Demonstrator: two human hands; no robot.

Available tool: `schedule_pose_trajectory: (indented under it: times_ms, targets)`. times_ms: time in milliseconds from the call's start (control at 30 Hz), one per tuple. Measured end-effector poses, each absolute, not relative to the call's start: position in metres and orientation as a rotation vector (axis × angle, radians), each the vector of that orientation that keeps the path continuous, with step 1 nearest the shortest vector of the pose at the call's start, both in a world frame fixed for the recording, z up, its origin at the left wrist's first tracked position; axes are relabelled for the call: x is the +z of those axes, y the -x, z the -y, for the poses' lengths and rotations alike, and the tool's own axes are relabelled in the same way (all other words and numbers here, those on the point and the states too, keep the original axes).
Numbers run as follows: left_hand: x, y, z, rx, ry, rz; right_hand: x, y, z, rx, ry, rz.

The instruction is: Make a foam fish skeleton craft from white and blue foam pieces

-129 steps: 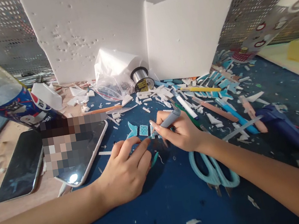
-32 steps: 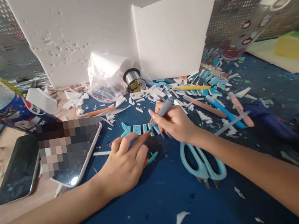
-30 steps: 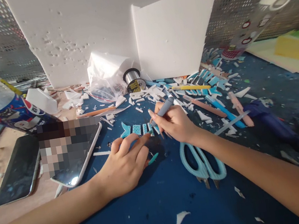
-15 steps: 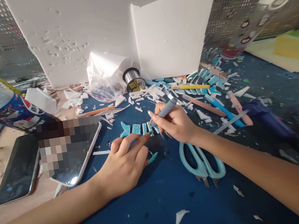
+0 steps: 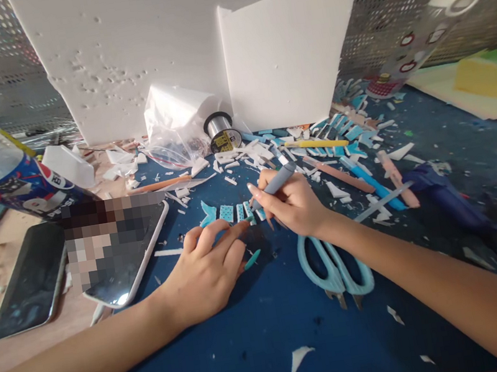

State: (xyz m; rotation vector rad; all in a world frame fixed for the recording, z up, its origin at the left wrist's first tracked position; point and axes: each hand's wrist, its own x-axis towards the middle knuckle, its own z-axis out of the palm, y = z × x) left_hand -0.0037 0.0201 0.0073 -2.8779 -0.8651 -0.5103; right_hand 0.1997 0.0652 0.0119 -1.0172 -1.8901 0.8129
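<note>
My right hand (image 5: pixel 291 203) is closed around a grey-blue marker pen (image 5: pixel 279 179), whose lower end meets a light-blue and white segmented piece (image 5: pixel 227 213) with a fish-like tail and dark dots. Across from it, my left hand (image 5: pixel 211 261) lies low on the mat with fingers apart. Its index fingertip rests against the same piece, close to the pen's end. By the left thumb a teal pointed tip (image 5: pixel 253 259) shows; I cannot tell whether it is a nail. Part of the piece is hidden behind the fingers.
Light-blue scissors (image 5: pixel 336 269) lie below my right wrist on the blue mat (image 5: pixel 239 363). Two phones (image 5: pixel 27 280) and a Pepsi cup (image 5: pixel 36 188) stand left. White scraps, several pens and a wire spool (image 5: pixel 222 132) lie behind, before white foam boards (image 5: pixel 285 60).
Both hands stay almost in place. My right hand and the marker pen have shifted very slightly over the piece.
</note>
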Motion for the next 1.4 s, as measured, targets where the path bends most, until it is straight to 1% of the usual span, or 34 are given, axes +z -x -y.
schedule_pose_trajectory:
  times_ms: [433, 733, 1033, 1400]
  targets:
    - [0.0065, 0.0035, -0.0198, -0.540, 2.882, 0.840, 0.0113, -0.2002, -0.0665, 0.806, 1.006, 1.940]
    - [0.0076, 0.0037, -0.0188, -0.536, 2.887, 0.838, 0.0124, -0.2008, -0.0657, 0.866, 0.966, 1.985]
    - [0.0071, 0.0033, -0.0192, -0.528, 2.881, 0.839, 0.0126, -0.2005, -0.0651, 0.794, 0.968, 1.969]
    - [0.0057, 0.0039, -0.0195, -0.534, 2.864, 0.817, 0.0129, -0.2009, -0.0648, 0.883, 0.864, 1.986]
